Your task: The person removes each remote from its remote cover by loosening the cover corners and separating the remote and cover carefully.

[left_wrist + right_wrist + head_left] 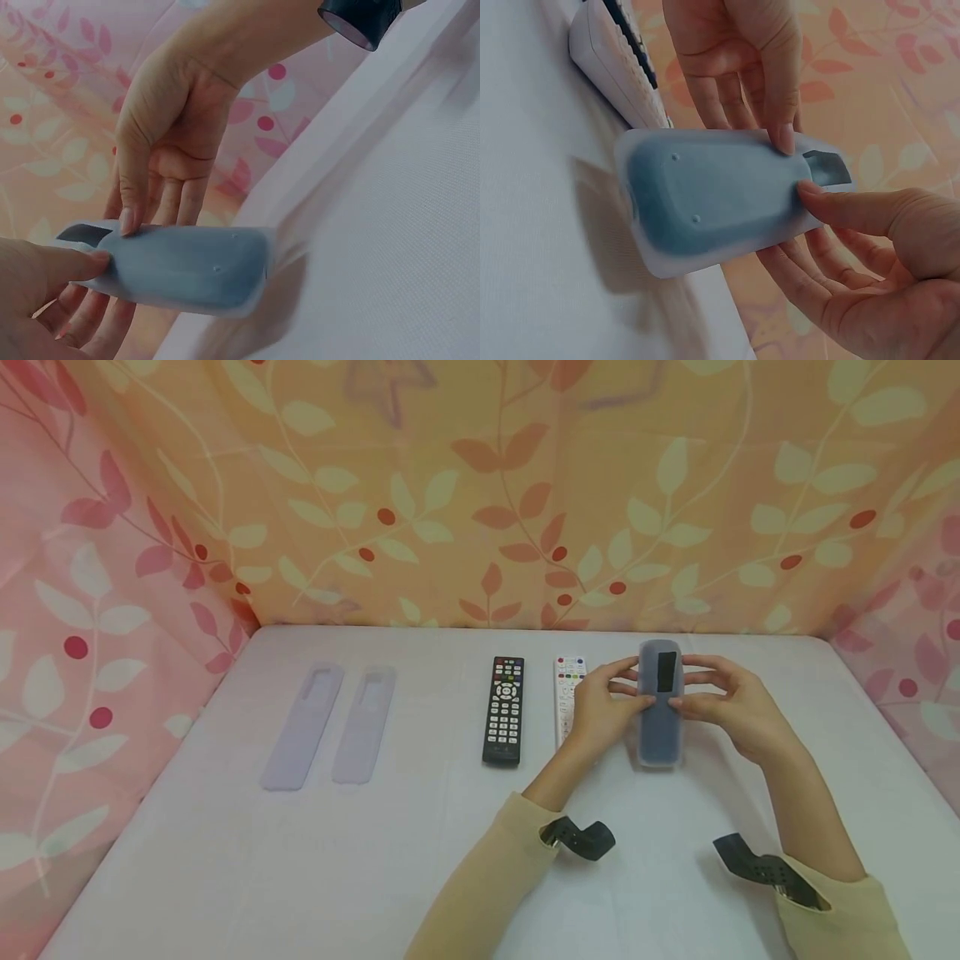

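A dark remote control in a translucent cover is held upright above the right part of the table. Its back faces me, and the cover's window-like cutout shows a black patch near the upper end. My left hand pinches its left side, thumb on the back and fingers behind. From the other side my right hand grips it the same way. Both thumbs press close to the cutout, as the left wrist view of the covered remote shows. The buttons side is hidden.
A white remote lies beside my left hand, partly covered by it. Further left is a black remote, buttons up. Two translucent empty covers lie at the left of the white table. Floral curtains surround the table.
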{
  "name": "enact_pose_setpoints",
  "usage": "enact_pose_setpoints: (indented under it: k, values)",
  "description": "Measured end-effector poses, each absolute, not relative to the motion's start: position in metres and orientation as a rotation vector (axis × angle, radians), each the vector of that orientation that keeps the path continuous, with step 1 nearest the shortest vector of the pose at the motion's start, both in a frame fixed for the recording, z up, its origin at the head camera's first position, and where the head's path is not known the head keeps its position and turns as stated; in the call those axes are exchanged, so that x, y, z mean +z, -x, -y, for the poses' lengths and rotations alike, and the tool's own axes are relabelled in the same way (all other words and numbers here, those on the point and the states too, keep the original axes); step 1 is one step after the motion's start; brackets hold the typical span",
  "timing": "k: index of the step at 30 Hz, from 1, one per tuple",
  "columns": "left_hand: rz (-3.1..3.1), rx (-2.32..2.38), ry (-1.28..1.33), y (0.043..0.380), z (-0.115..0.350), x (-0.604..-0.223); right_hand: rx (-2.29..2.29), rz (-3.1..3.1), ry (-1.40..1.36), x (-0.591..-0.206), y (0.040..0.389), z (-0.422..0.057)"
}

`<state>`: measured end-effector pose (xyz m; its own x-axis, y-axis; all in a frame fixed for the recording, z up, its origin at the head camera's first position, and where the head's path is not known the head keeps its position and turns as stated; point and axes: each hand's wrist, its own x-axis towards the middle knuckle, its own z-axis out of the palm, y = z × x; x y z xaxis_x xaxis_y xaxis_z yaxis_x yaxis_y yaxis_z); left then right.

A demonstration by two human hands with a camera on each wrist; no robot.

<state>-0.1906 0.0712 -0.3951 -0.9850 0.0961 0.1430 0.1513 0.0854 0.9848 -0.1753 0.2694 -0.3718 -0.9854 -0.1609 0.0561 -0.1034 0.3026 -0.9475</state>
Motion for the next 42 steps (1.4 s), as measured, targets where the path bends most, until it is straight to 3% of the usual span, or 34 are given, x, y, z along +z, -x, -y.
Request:
enact_pose_setpoints:
  k: [42]
  values:
    - [2.067,-2.081,0.492,0.182,-0.066,-0.372,-2.271,-2.230,0.438,-0.354,0.165,-0.256]
